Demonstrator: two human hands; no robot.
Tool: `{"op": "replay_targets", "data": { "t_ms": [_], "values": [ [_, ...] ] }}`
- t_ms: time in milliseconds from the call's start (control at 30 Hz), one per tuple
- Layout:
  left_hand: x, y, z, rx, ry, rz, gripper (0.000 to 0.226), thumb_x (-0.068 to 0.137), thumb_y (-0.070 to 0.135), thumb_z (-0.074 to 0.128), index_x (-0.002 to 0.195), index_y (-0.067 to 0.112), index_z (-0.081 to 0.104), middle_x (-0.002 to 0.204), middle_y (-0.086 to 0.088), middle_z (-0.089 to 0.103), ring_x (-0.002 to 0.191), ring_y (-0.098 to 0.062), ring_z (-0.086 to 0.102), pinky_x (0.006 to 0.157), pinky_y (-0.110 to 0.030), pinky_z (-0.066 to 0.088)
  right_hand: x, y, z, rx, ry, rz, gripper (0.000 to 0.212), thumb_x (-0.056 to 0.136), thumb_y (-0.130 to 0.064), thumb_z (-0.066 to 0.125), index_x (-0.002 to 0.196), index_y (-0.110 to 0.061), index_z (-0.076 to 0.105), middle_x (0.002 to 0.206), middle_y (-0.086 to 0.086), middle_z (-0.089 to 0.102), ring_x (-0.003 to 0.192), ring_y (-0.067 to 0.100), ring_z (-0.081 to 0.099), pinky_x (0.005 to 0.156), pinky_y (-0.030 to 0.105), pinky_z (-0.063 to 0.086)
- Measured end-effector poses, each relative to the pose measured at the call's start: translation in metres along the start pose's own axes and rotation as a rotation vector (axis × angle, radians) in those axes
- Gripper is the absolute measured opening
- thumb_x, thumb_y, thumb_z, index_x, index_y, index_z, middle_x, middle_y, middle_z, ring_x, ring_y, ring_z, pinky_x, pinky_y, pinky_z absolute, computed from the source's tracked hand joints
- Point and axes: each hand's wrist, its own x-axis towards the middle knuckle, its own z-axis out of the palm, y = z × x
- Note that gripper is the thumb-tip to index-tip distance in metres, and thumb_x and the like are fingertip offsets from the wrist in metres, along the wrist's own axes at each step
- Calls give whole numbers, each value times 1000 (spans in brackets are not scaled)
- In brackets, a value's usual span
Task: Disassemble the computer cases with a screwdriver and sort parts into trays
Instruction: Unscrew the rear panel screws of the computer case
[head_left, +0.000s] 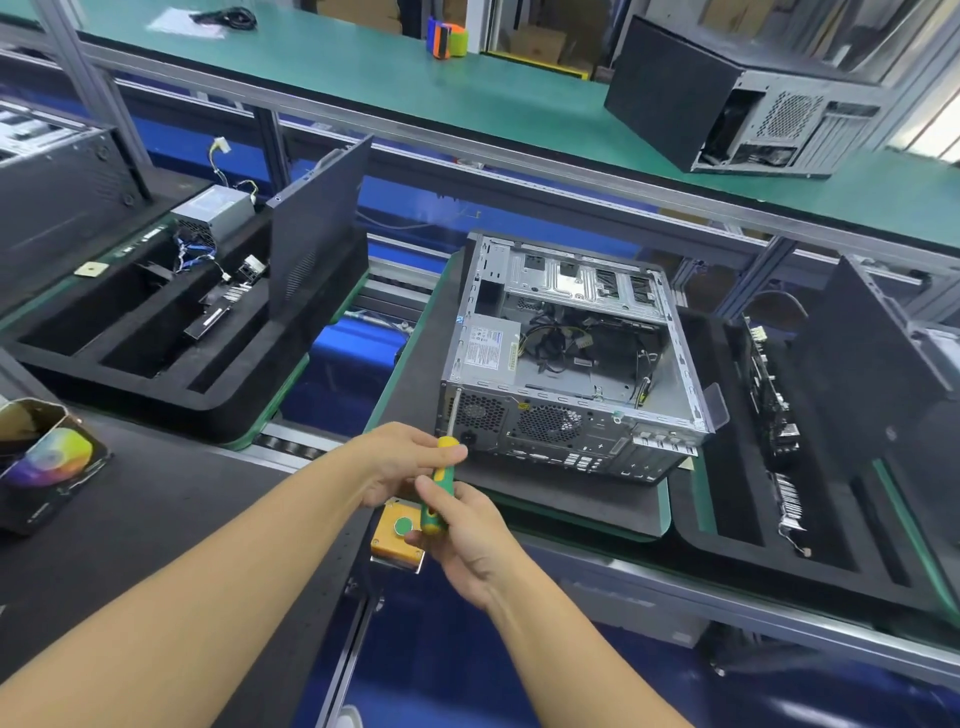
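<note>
An open computer case (571, 358) lies on its side on a black mat, its rear panel facing me and its power supply (488, 349) still inside at the left. A green and yellow screwdriver (439, 483) points up at the case's rear left corner. My left hand (400, 457) holds the upper handle by the shaft. My right hand (467, 535) grips the lower handle.
A black foam tray (156, 358) at the left holds a removed power supply (215, 210), cables and an upright side panel (317, 234). Another foam tray (779, 467) at the right holds boards. A second case (727, 98) sits on the green shelf. A yellow button box (397, 540) is under my hands.
</note>
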Motion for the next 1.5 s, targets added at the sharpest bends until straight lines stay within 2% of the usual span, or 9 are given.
{"op": "replay_targets", "data": {
  "t_ms": [167,333,467,600,800,1000,1200,1300,1500],
  "values": [
    [4,1,-6,-90,-13,-13,42,89,8,71,128,-2,59,108,-20,73,87,-25,71,73,-34,56,-4,-4,-2,148,-63,58,37,99,-31,61,120,0,59,92,16,59,70,22,57,57,31,55],
    [5,-4,-11,-149,-148,0,26,102,7,50,128,6,54,115,-11,73,106,-25,70,89,-39,53,-6,-7,-12,197,-136,66,25,103,-10,48,115,9,59,100,26,70,83,31,70,72,39,62],
    [2,2,-7,-24,-134,8,49,82,36,76,121,9,62,107,-4,76,93,-16,71,78,-32,55,-1,-4,-6,61,-48,-10,28,95,-13,68,115,3,56,101,19,63,77,26,65,61,33,60],
    [7,5,-8,-9,-35,16,46,82,18,80,123,9,62,101,-9,77,100,-23,72,83,-34,58,2,-2,1,24,5,3,43,88,-22,76,119,-2,53,96,12,59,72,20,58,55,28,52],
    [5,5,-11,-128,-159,-17,35,101,-1,49,134,6,44,114,-15,73,111,-29,68,84,-37,54,-7,-10,-7,247,-162,125,31,104,-20,47,119,5,56,99,24,65,78,28,65,69,37,60],
    [4,10,0,97,-95,6,33,87,36,74,100,7,68,88,-4,70,79,-18,63,75,-35,54,-5,-10,-2,50,-94,6,26,95,-11,66,114,0,52,89,10,60,67,19,64,66,34,61],
    [8,11,-4,-12,11,13,38,85,8,76,119,1,60,101,-19,75,88,-25,71,73,-32,57,-6,-12,0,175,-171,79,49,93,-38,64,123,0,55,90,15,62,73,24,64,64,36,59],
    [9,9,-8,-62,-77,-14,23,99,3,55,122,2,57,108,-15,75,93,-21,72,80,-32,57,-5,-11,-10,209,-206,113,36,104,-22,48,126,5,55,104,26,64,87,35,67,68,38,60],
    [8,8,-2,186,-47,2,38,88,40,73,100,4,70,83,-4,68,76,-17,62,74,-31,54,0,-3,-9,37,-122,-11,27,97,-26,62,109,-3,53,97,17,58,87,30,59,56,29,54]
  ]
}}
